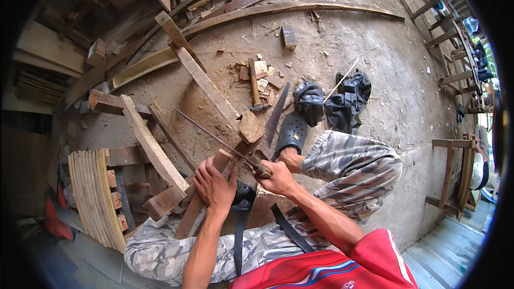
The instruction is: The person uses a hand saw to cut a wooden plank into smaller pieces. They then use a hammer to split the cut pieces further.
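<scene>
A dusty floor (401,85) held wood scraps (261,68) and black plastic (349,98) as the right hand (277,179) gripped a long tool (219,140), the left hand (214,184) timber (222,159).

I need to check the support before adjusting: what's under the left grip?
A wooden piece lies under the left grip, its end showing just past it. The stretch directly beneath the palm is covered, so its surface there can't be seen.

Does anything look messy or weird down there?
Yes. Small brown and pale wooden offcuts lie scattered on the dusty grey floor, with a wooden-handled hammer among them, so it looks messy. Also, a dark, tapering metal saw blade sits close by the dark grey clog, an odd spot for something that may be sharp.
</scene>
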`<action>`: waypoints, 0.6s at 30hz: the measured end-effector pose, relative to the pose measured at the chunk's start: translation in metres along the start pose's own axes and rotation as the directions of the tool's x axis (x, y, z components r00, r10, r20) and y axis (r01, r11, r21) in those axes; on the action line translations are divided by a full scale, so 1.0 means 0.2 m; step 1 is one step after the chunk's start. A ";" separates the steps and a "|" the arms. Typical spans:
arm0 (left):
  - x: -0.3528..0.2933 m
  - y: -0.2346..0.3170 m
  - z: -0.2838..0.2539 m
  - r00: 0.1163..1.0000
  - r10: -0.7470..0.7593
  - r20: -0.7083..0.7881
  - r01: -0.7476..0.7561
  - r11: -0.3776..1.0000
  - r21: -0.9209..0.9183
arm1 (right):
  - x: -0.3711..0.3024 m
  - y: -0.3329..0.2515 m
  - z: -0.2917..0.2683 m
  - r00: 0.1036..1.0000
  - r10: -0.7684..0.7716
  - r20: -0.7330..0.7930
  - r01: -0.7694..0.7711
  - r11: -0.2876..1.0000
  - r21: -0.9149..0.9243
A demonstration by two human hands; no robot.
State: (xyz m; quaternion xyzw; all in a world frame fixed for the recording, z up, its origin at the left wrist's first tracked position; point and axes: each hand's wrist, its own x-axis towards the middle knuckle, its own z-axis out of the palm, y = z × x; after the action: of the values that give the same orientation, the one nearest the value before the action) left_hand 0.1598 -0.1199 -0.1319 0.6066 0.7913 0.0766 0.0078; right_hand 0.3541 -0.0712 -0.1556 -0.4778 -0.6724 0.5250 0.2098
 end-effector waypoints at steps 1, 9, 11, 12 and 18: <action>0.00 0.01 0.00 1.000 -0.011 0.018 0.011 1.000 0.003 | -0.01 -0.02 -0.02 1.000 -0.010 -0.013 0.011 0.999 0.032; 0.03 0.00 0.00 1.000 -0.011 0.026 0.010 1.000 0.023 | -0.01 -0.05 -0.02 1.000 0.018 0.025 -0.020 0.996 0.086; 0.02 0.03 -0.01 0.999 -0.007 0.042 0.006 1.000 0.016 | -0.03 0.05 0.00 1.000 0.003 0.013 -0.002 0.999 -0.038; 0.02 0.03 -0.01 0.998 -0.016 0.055 0.015 1.000 0.013 | -0.02 0.10 0.03 0.999 0.035 0.016 -0.032 0.991 -0.130; 0.00 0.01 -0.01 0.999 -0.012 0.036 0.012 1.000 0.018 | -0.02 -0.02 -0.01 1.000 0.020 0.015 -0.020 0.998 0.053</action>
State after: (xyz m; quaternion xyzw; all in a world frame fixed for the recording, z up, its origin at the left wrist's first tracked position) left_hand 0.1615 -0.1194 -0.1297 0.6031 0.7953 0.0586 0.0172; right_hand 0.3566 -0.0730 -0.1507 -0.4750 -0.6548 0.5482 0.2124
